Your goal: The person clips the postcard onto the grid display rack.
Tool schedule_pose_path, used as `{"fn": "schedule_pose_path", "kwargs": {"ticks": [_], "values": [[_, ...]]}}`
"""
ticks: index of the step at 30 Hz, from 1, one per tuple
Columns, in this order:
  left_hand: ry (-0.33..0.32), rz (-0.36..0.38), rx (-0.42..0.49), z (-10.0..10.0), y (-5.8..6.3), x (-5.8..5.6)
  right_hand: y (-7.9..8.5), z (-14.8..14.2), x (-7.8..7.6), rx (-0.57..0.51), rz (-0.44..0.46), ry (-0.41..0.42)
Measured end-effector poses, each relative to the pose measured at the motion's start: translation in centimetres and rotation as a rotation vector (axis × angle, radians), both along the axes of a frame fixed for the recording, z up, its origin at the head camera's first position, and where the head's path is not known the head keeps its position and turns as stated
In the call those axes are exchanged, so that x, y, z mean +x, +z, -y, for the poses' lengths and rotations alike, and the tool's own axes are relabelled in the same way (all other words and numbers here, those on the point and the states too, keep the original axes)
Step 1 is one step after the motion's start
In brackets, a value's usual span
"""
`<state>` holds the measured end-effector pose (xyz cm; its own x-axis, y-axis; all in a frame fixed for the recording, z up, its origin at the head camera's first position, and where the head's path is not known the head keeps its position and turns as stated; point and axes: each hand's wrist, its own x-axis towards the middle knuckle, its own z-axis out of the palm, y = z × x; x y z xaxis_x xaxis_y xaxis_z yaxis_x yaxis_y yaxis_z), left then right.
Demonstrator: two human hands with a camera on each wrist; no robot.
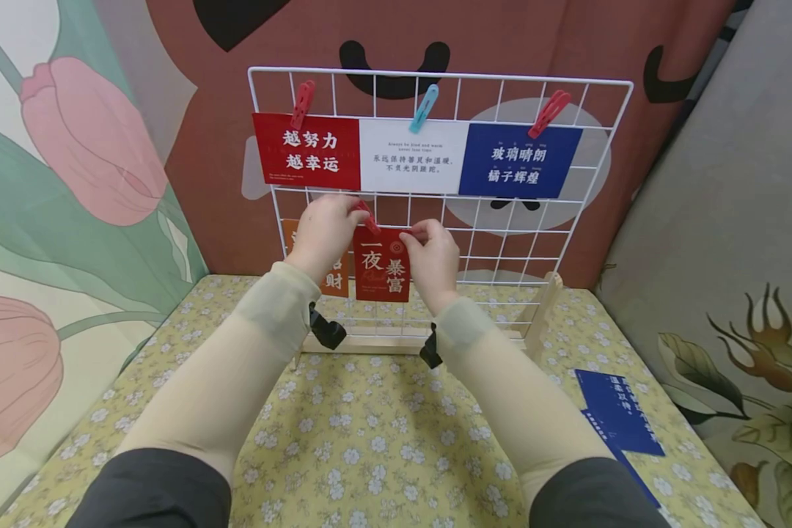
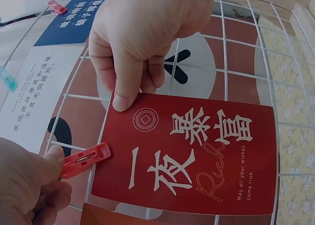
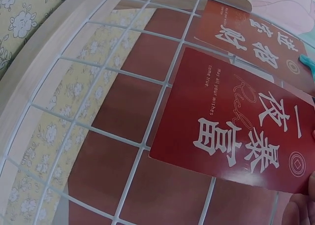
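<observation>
A red card with white characters [image 1: 381,275] lies against a white wire grid rack [image 1: 462,75], below the upper row of cards. My right hand [image 1: 435,258] pinches its upper right corner between thumb and fingers, the thumb on the printed face. In my left hand [image 1: 322,231] is a red clothespin [image 2: 86,160], held by its handle end, its tip over the card's top edge in the left wrist view. Beside the red card hangs an orange card [image 3: 251,45], partly behind my left hand in the head view, with a teal clothespin [image 3: 308,65] at its top.
Across the upper grid hang a larger red card [image 1: 310,155], a white card [image 1: 412,155] and a blue card [image 1: 521,161], each under a clothespin. A wooden base [image 1: 363,345] supports the rack. More blue cards [image 1: 623,425] lie on the flowered tablecloth [image 1: 369,455] at right.
</observation>
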<state>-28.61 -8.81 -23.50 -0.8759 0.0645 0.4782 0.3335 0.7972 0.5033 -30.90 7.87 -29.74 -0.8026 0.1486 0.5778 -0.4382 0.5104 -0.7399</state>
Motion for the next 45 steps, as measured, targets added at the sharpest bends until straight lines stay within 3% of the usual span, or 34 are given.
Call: {"fn": "schedule_pose_path", "kwargs": {"ticks": [4, 8, 13, 17, 21, 29, 36, 45], "values": [[0.011, -0.014, -0.010, 0.3, -0.5, 0.7, -0.1, -0.1, 0.1, 0.006, -0.016, 0.020], [0.008, -0.099, 0.020, 0.8, -1.5, 2.0, -0.4, -0.5, 0.2, 0.000, -0.033, 0.034], [-0.014, -0.224, 0.041, 1.0, -3.9, 3.5, -1.2, -1.5, 0.4, -0.003, -0.053, 0.056], [-0.037, -0.245, 0.060, 0.6, -6.0, 4.2, -2.2, -2.7, 1.0, 0.006, -0.059, 0.066], [-0.100, -0.164, 0.133, 0.1, -8.1, 4.6, -3.8, -4.1, 2.0, 0.024, -0.037, 0.080], [-0.149, 0.013, 0.281, -1.1, -11.2, 4.7, -7.0, -6.7, 4.2, 0.083, 0.081, 0.066], [-0.178, 0.096, 0.314, -2.5, -13.6, 5.2, -9.1, -9.0, 6.0, 0.101, 0.179, 0.060], [-0.258, 0.206, 0.371, -4.9, -16.2, 6.1, -10.6, -12.6, 7.0, 0.098, 0.278, 0.047]]}}
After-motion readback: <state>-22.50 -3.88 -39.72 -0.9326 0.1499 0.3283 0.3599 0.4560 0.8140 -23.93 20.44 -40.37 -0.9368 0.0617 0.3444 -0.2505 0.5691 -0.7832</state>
